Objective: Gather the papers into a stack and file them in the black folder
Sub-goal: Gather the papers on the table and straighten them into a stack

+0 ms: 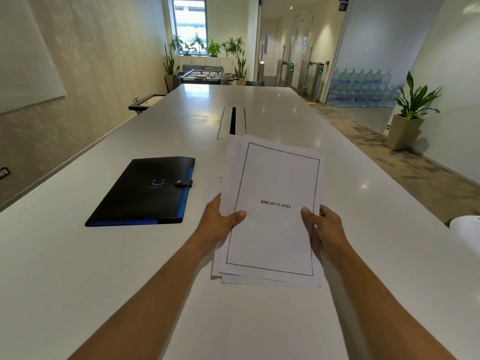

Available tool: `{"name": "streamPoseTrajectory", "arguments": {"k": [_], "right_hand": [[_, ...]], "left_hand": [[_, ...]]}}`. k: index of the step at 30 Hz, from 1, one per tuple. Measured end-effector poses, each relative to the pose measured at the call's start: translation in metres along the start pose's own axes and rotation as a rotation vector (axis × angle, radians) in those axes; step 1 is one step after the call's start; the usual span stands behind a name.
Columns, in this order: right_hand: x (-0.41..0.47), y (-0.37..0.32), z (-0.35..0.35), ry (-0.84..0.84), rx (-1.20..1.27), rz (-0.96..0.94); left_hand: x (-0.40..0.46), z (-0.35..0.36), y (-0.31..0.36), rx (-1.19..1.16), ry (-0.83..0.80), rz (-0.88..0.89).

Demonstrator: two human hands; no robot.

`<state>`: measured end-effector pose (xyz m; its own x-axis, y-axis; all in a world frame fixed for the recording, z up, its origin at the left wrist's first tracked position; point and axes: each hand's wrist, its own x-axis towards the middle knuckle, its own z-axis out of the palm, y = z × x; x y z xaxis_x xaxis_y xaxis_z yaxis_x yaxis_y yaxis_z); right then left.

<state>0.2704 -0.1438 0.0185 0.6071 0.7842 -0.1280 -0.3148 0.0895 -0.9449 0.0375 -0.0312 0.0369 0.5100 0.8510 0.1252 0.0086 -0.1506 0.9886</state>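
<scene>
I hold a loose stack of white papers (272,178) above the table, its sheets slightly fanned and uneven at the edges. The top sheet has a black border and the word BIBLIOGRAPHY. My left hand (220,219) grips the stack's left edge, thumb on top. My right hand (324,224) grips the right edge the same way. The black folder (140,193) lies flat and closed to the left of the papers, with a blue spine edge and a snap strap fastened on its right side.
The long white table (104,255) stretches ahead, with a cable slot (232,120) in its middle just beyond the papers. Another white sheet (467,229) shows at the right table edge. Potted plants, a foosball table and water bottles stand far off.
</scene>
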Motion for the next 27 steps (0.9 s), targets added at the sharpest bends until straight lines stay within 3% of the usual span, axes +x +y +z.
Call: {"name": "streamPoseTrajectory", "arguments": {"k": [4,11,15,27], "right_hand": [[-0.006,-0.028,0.011,-0.06,-0.272,-0.293],[-0.029,-0.064,0.033,-0.14,-0.264,-0.622],[-0.039,-0.05,0.035,-0.168,-0.285,-0.569],[-0.038,-0.03,0.033,-0.015,-0.44,-0.553]], "left_hand": [[0.0,-0.004,0.02,0.133,0.052,0.093],[0.0,-0.01,0.056,0.11,0.14,0.262],[-0.011,-0.005,0.052,-0.002,0.109,0.259],[-0.008,0.008,0.036,0.033,0.292,0.129]]}}
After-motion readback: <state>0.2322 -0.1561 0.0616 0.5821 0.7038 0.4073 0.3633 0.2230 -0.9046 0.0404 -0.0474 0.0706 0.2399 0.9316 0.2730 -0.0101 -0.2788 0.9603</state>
